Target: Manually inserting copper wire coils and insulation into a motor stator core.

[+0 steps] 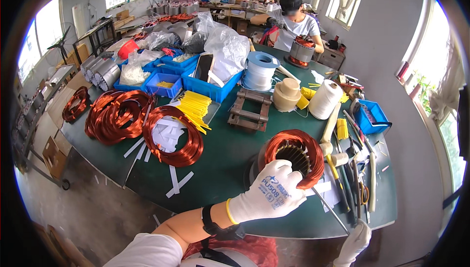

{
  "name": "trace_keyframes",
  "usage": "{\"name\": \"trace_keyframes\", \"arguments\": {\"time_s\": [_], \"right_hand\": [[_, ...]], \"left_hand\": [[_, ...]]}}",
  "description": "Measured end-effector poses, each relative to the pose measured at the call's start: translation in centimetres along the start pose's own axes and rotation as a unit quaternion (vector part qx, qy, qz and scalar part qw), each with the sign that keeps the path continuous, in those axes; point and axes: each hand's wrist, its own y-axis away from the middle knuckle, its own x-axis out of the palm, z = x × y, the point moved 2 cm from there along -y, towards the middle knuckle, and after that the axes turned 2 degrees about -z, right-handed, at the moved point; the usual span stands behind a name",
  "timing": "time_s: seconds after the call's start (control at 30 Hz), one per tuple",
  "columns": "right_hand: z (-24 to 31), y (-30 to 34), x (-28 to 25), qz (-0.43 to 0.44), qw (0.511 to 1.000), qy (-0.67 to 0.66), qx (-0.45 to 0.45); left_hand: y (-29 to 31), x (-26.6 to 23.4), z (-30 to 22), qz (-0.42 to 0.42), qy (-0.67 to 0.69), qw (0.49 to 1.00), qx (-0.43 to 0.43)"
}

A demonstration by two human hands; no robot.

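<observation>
A stator [252, 169] with a thick ring of copper winding [312, 157] lies near the front of the green table, its slotted bore facing me. My left hand [271, 188], in a white glove, is closed over the near edge of the winding, with curled fingers at the bore's mouth. What its fingertips pinch inside is hidden. Beyond the table's front edge, my right hand [356, 242], also gloved, is closed round the lower end of a thin metal rod [332, 211]. The rod slants up toward the winding's near rim, beside white paper [323, 187].
Copper coils [120, 115] and yellow sleeves [193, 110] lie left. Blue bins [215, 88], a wire spool [262, 71], a metal frame [249, 109] and a thread cone [326, 99] stand behind. Hand tools [350, 169] line the right. Across the table, a person [296, 27] handles another stator [300, 51].
</observation>
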Motion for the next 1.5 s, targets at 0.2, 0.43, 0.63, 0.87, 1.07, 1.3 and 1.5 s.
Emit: {"name": "trace_keyframes", "arguments": {"time_s": [0.2,0.43,0.63,0.87,1.07,1.3,1.5], "right_hand": [[-1.7,2.9,2.0,0.093,0.977,-0.143,0.126],[-2.9,5.3,-1.2,0.272,0.905,-0.282,0.166],[-1.5,4.1,-2.1,0.310,0.902,-0.219,0.205],[1.2,4.9,-1.2,0.215,0.950,-0.207,0.093],[-0.8,5.8,-10.4,0.180,0.959,-0.115,0.185],[-0.9,4.4,-8.4,0.163,0.974,-0.110,0.108],[1.1,0.3,-7.6,0.175,0.981,-0.081,-0.005]], "left_hand": [[0.1,0.5,0.0,-0.001,0.015,1.000,0.007],[0.5,-0.7,-0.2,-0.006,0.009,1.000,0.018],[-0.5,-0.7,0.2,0.033,-0.011,0.999,0.033],[-0.7,-0.4,1.5,0.048,-0.031,0.993,0.103],[-0.4,-2.6,5.2,0.123,0.056,0.984,0.114],[-0.1,-0.6,-0.2,0.030,-0.157,0.966,0.203],[-1.5,-0.6,1.5,0.092,-0.039,0.994,0.046]]}}
